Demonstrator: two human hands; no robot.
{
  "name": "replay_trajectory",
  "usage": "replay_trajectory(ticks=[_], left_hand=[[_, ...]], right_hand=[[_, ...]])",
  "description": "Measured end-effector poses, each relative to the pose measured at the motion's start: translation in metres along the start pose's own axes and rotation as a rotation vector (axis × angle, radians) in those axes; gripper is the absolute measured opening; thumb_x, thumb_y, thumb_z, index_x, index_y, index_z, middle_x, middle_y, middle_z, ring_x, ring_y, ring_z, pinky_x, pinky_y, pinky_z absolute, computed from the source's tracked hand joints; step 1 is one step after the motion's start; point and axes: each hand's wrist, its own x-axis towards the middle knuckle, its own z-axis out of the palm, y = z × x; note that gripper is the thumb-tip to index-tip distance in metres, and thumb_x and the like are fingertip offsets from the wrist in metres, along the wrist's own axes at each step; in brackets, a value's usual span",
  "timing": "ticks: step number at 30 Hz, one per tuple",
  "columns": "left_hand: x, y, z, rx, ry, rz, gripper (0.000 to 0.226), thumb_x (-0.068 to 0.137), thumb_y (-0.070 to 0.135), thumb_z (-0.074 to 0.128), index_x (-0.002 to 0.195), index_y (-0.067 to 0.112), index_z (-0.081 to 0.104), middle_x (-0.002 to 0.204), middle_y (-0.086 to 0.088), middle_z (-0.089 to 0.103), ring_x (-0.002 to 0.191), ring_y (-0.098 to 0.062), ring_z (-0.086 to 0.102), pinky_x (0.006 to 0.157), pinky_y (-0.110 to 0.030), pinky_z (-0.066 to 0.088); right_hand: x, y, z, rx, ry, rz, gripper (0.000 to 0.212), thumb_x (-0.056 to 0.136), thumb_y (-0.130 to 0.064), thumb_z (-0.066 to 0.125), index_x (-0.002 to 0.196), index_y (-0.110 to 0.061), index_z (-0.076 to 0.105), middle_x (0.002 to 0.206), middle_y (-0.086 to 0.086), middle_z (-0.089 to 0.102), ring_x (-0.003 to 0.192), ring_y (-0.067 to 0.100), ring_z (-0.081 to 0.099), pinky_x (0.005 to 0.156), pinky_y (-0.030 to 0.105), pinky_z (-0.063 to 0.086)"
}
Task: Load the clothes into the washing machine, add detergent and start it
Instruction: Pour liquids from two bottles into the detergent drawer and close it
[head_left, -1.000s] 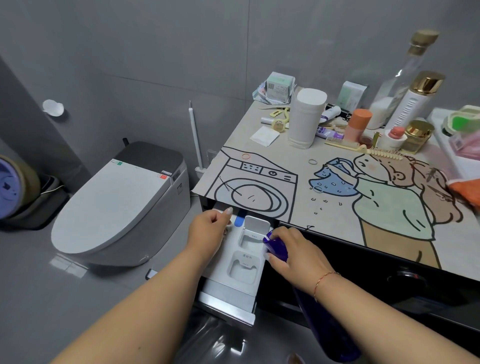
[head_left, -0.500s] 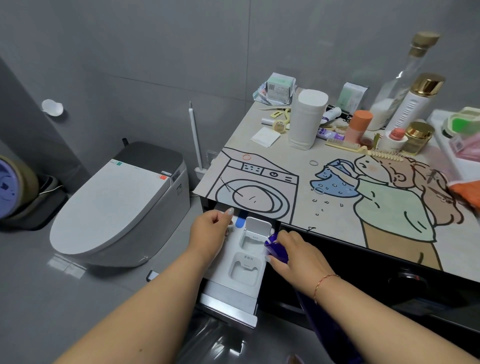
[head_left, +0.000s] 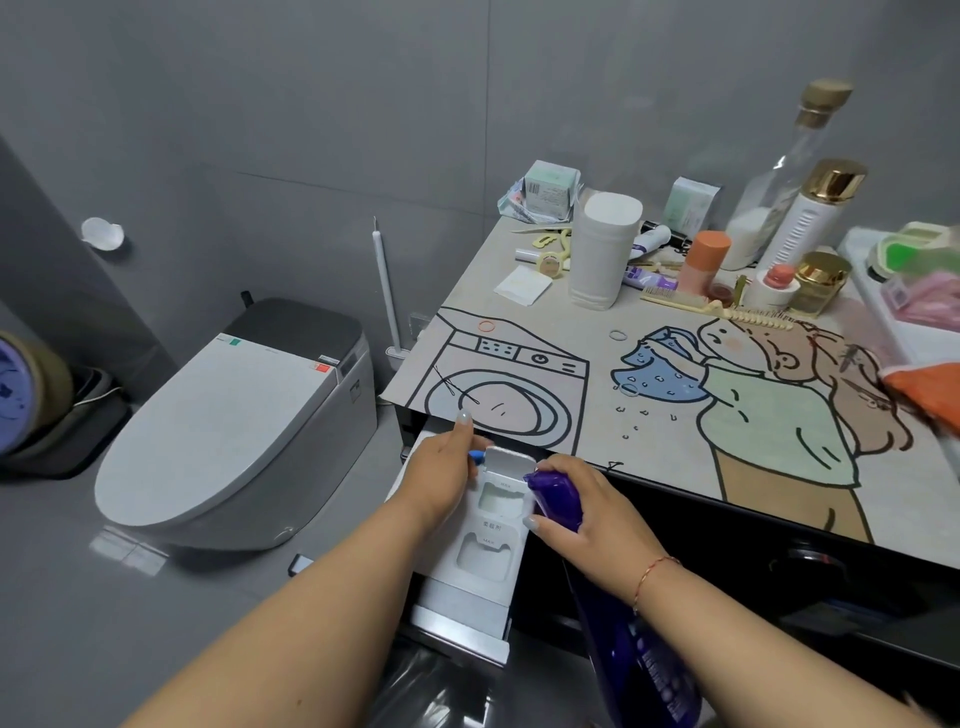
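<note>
Toilet (head_left: 234, 415) is sitting left of the pulled-out detergent drawer (head_left: 478, 540). We are resting our left hand (head_left: 441, 473) on the drawer's left side, fingers loosely curled, grasping nothing visible. Our right hand (head_left: 587, 525) is gripping the purple detergent bottle (head_left: 556, 499), its top tipping over the drawer's right edge.

A purple detergent bottle (head_left: 558, 503) is tipped by the right hand (head_left: 592, 519) over the open white drawer (head_left: 475, 561), which is steadied by the left hand (head_left: 441, 475) beside a toilet (head_left: 234, 415).
</note>
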Motion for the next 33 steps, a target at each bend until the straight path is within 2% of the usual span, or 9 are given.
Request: replay_trajectory(ticks=[5,9,13,16,19,21,24,28,33], left_hand=[[-0.004,-0.003,-0.002,0.104,-0.014,0.026,0.069,0.100,0.056,0.024,0.076,0.019,0.077,0.079,0.004,0.059,0.080,-0.015,0.053,0.076,-0.030,0.037],[-0.007,-0.012,-0.003,0.261,-0.090,0.054,0.071,0.100,0.055,0.020,0.085,0.018,0.079,0.095,0.008,0.069,0.098,-0.013,0.059,0.092,-0.027,0.035],[-0.012,-0.015,-0.007,0.299,-0.119,0.067,0.071,0.100,0.055,0.019,0.089,0.017,0.079,0.098,0.009,0.074,0.099,-0.009,0.058,0.100,-0.027,0.036],[-0.016,0.005,-0.002,0.180,-0.130,0.065,0.072,0.099,0.057,0.021,0.086,0.016,0.079,0.083,0.003,0.070,0.081,-0.013,0.058,0.084,-0.030,0.043],[-0.021,0.034,0.011,-0.014,-0.232,0.088,0.076,0.101,0.053,0.017,0.090,0.009,0.078,0.071,-0.002,0.065,0.061,-0.011,0.050,0.060,-0.023,0.037],[-0.023,0.054,0.021,-0.095,-0.291,0.126,0.078,0.102,0.051,0.015,0.087,0.007,0.077,0.069,-0.004,0.066,0.058,-0.012,0.050,0.054,-0.022,0.035],[-0.024,0.086,0.036,-0.196,-0.350,0.145,0.075,0.101,0.052,0.015,0.078,0.011,0.074,0.071,-0.006,0.068,0.058,-0.013,0.051,0.053,-0.024,0.036],[-0.014,0.131,0.060,-0.240,-0.440,0.208,0.081,0.100,0.056,0.011,0.085,0.007,0.074,0.072,-0.008,0.068,0.058,-0.013,0.051,0.054,-0.027,0.034],[0.002,0.189,0.113,-0.268,-0.515,0.291,0.079,0.101,0.052,0.010,0.091,0.007,0.074,0.082,-0.011,0.070,0.064,-0.014,0.052,0.059,-0.027,0.038]], right_hand=[[-0.006,-0.001,-0.005,0.064,0.058,-0.005,0.046,0.078,-0.044,0.069,0.104,-0.059,0.035,0.121,-0.018,0.048,0.104,0.003,0.052,0.079,0.007,0.039],[-0.008,-0.001,-0.006,0.090,0.088,0.007,0.046,0.078,-0.042,0.070,0.102,-0.058,0.035,0.118,-0.016,0.050,0.101,0.003,0.053,0.074,0.003,0.037],[-0.010,0.000,-0.006,0.095,0.098,0.002,0.046,0.078,-0.042,0.070,0.103,-0.057,0.035,0.118,-0.014,0.051,0.101,0.004,0.054,0.073,0.003,0.037],[-0.009,-0.005,-0.012,0.110,0.128,-0.025,0.046,0.077,-0.041,0.070,0.101,-0.059,0.035,0.115,-0.015,0.052,0.100,0.003,0.054,0.074,0.004,0.037],[-0.007,-0.018,-0.031,0.135,0.204,-0.077,0.051,0.076,-0.040,0.072,0.101,-0.063,0.034,0.111,-0.020,0.052,0.098,0.003,0.055,0.076,0.007,0.039],[-0.006,-0.029,-0.052,0.149,0.291,-0.112,0.051,0.075,-0.041,0.071,0.101,-0.063,0.034,0.108,-0.023,0.052,0.095,0.001,0.057,0.077,0.010,0.042],[-0.003,-0.043,-0.089,0.196,0.413,-0.134,0.047,0.077,-0.035,0.072,0.101,-0.056,0.037,0.100,-0.023,0.056,0.086,-0.002,0.059,0.076,0.015,0.047],[0.005,-0.051,-0.144,0.276,0.565,-0.177,0.045,0.080,-0.031,0.070,0.105,-0.051,0.038,0.103,-0.021,0.054,0.090,0.004,0.060,0.077,0.026,0.054],[0.024,-0.036,-0.216,0.272,0.762,-0.201,0.044,0.084,-0.029,0.066,0.115,-0.041,0.037,0.103,-0.026,0.046,0.094,0.003,0.054,0.074,0.024,0.054]])
